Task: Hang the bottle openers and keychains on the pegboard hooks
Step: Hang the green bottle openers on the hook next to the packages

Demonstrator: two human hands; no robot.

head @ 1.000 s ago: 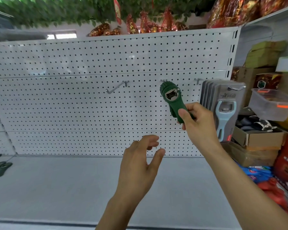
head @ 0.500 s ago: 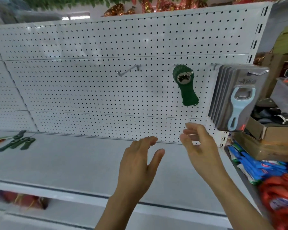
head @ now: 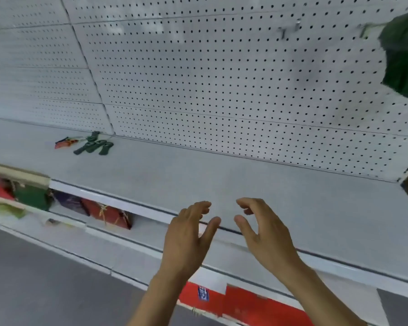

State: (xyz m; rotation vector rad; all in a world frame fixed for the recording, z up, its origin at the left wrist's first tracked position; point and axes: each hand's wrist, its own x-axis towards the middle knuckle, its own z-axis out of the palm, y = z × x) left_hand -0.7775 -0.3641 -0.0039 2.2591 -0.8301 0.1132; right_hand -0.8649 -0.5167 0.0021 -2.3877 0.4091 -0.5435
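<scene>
Between hangs, fetching the next opener.
My left hand [head: 189, 234] and right hand [head: 262, 229] fingers relaxed, empty; next, reach the green bottle openers [head: 93, 147] at ten o'clock.

A green bottle opener [head: 404, 55] hangs on a pegboard hook [head: 372, 26] at the top right, up and to the right of the right hand's fingers [head: 245, 203], blurred and partly cut by the frame edge. Several green bottle openers [head: 93, 147] lie flat on the shelf [head: 198, 175], far left of the left hand's fingers [head: 201, 207], with a red-orange keychain [head: 65, 142] just beside them
</scene>
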